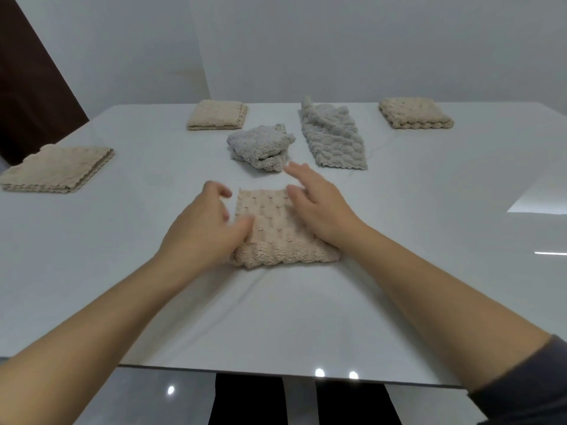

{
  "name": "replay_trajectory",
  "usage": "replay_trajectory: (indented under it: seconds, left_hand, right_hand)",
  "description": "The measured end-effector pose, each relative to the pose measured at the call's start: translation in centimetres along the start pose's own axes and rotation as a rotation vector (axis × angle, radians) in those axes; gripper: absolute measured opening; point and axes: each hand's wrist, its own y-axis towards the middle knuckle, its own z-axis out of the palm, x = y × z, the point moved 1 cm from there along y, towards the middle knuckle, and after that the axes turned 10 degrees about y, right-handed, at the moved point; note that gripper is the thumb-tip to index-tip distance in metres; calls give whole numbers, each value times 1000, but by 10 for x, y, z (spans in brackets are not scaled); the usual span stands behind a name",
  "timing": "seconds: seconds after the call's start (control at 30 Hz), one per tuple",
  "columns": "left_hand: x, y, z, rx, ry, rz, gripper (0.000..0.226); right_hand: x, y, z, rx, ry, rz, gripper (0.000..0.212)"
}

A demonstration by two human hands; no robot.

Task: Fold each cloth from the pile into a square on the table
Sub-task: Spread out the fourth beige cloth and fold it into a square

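Left grip point(202, 231) and right grip point(319, 210) flank beige cloth point(270, 231).

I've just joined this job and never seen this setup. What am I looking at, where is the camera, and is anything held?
No machine: a person works with bare hands, and the one picture comes from a camera on their head, looking down. The left hand and right hand rest at the sides of a folded beige cloth on the table; neither seems to grip it. Beyond lie a crumpled grey cloth, a long grey cloth and three folded squares: left, far middle, far right.
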Motion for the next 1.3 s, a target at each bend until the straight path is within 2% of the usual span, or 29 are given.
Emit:
replay_trajectory:
  seconds: [0.03, 0.1, 0.17, 0.2, 0.27, 0.37, 0.43, 0.5, 0.57, 0.7, 0.8, 1.03, 1.17, 1.3]
  left_hand:
    - [-9, 8, -2, -55, -11, 86, 47]
    - [-32, 27, 5, -39, 44, 294, 52]
    - [-49, 42, 28, 99, 209, 451, 58]
    - [-52, 48, 41, 184, 298, 471, 61]
    - [-46, 55, 64, 284, 405, 441, 63]
    - [-40, 59, 71, 283, 410, 431, 64]
    - [-41, 58, 70, 279, 415, 438, 64]
    - [-42, 58, 70, 279, 418, 436, 64]
    - [-42, 57, 70, 283, 418, 435, 64]
    - [-41, 58, 69, 319, 401, 446, 63]
    - [-41, 59, 69, 342, 396, 450, 64]
    - [-41, 59, 70, 323, 398, 451, 62]
    - [-40, 59, 69, 306, 406, 447, 62]
    - [-41, 57, 69, 304, 409, 442, 62]
  right_hand:
    - [2, -3, -8, -93, 70, 40, 42]
    - [2, -11, -21, -237, 135, 151, 38]
    - [-1, -20, -33, -312, 190, 266, 30]
    - [-2, -26, -38, -325, 249, 330, 25]
    - [0, -40, -47, -285, 423, 486, 16]
    - [6, -58, -52, -101, 606, 658, 12]
    - [10, -63, -49, -15, 631, 665, 12]
    - [14, -63, -47, -34, 588, 609, 15]
    - [15, -62, -45, -13, 533, 552, 27]
    - [19, -65, -35, 198, 533, 530, 55]
    - [19, -64, -29, 237, 566, 503, 71]
    - [13, -67, -45, 183, 457, 556, 59]
    - [11, -67, -43, 172, 489, 568, 64]
    - [10, -70, -47, 167, 402, 570, 62]
